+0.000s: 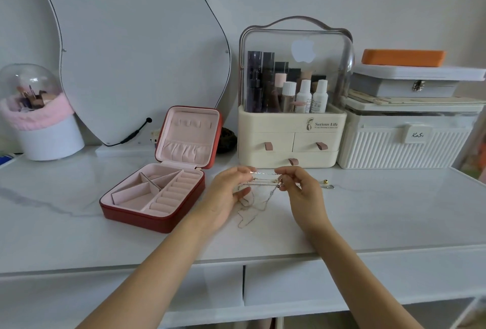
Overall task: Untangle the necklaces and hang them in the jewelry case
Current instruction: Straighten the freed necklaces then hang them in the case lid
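A tangle of thin silver and gold necklaces [260, 191] is stretched between my two hands above the white table, with loose loops hanging down onto the tabletop. My left hand [230, 191] pinches the chains at their left end. My right hand [297, 186] pinches them at the right end, about a hand's width away. The red jewelry case [157, 186] lies open to the left of my hands, its pink lining showing compartments and ring rolls in the base, and hooks and a pouch in the upright lid.
A cream cosmetics organiser [289, 139] with drawers stands right behind my hands. A white ribbed box [405, 141] with stacked boxes sits at the right. A small pin-like item [326, 183] lies right of my hands. A mirror [136, 47] and a domed brush holder [39, 118] stand at the back left.
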